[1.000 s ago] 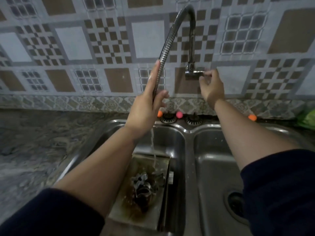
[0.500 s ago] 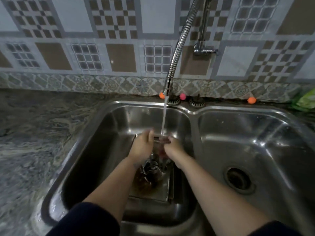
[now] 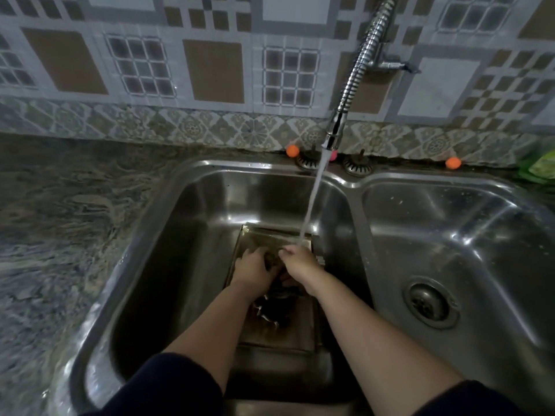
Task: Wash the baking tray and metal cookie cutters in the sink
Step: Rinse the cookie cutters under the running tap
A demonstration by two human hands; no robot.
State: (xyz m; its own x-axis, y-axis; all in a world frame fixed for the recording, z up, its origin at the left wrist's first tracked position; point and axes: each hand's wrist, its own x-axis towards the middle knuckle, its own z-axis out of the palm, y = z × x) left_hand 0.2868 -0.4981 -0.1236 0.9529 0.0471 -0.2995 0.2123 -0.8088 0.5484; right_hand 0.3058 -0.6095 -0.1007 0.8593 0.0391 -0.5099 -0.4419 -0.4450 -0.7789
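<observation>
Baking tray (image 3: 277, 333) flat on the floor of the left sink (image 3: 207, 187) basin, long axis running from near edge toward the tiled wall, one short end under the stream from the faucet (image 3: 335, 132). Cookie cutters (image 3: 274, 307) heaped dark near its middle. Left hand (image 3: 253, 270) and right hand (image 3: 300, 265) low over the heap, fingers curled; whether gripping a cutter, cannot tell. Possible trouble: thin cutter edges nicking wet fingers (grip slippery), or water bouncing off the tray onto the tabletop (image 3: 60, 223).
</observation>
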